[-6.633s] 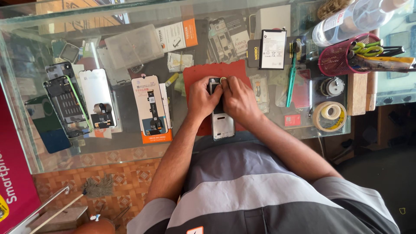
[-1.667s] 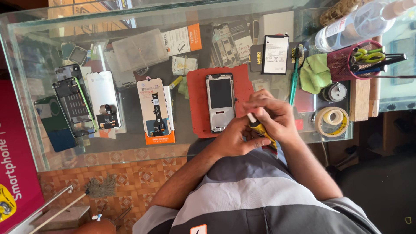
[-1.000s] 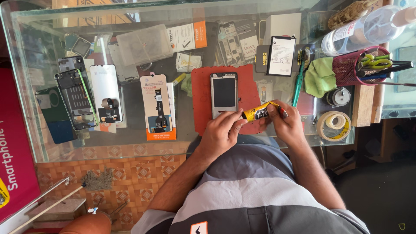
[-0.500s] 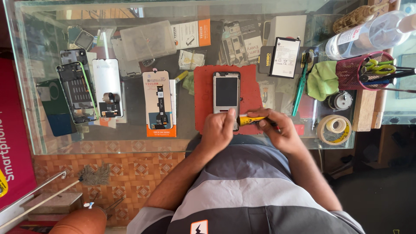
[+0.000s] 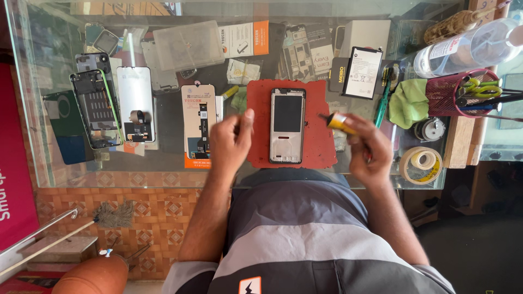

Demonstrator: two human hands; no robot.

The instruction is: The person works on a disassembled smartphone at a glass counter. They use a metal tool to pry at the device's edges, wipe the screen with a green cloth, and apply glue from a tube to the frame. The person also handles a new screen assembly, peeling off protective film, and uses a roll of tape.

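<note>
Right hand: the right hand (image 5: 369, 155) hovered just right of the red mat, fingers (image 5: 357, 142) curled tight around a small yellow tube (image 5: 339, 122), its dark tip pointing left toward the phone frame.
Left hand: the left hand (image 5: 231, 142) sat at the mat's left edge, blurred, fingers loosely bent with the thumb raised; it gripped nothing that could be made out.
Phone frame: the phone frame (image 5: 287, 125) lay flat and upright in the middle of the red mat (image 5: 316, 147), dark panel above, pale metal below, between the two hands and touched by neither.
Surface: the glass surface (image 5: 163, 174) carried everything, with boxes and phone parts showing through it.
Pen cup: a maroon mesh pen cup (image 5: 444, 98) lay tipped on its side at the right, green-handled scissors (image 5: 479, 87) and dark tools poking out of its mouth.
Bottle: a clear plastic bottle (image 5: 468, 49) lay on its side above the cup; contents could not be told.
Clear case: a shut transparent plastic case (image 5: 182, 44) sat at the top left; contents could not be told.
Cloth: a green cloth (image 5: 408, 103) was bunched just left of the cup.
Tape: a roll of pale tape (image 5: 420, 165) rested near the right hand, a smaller roll inside its ring.
Battery: a flat white-labelled battery (image 5: 362, 72) lay above the mat's right corner.
Opened phone: an opened phone (image 5: 95, 109) lay well to the left.
</note>
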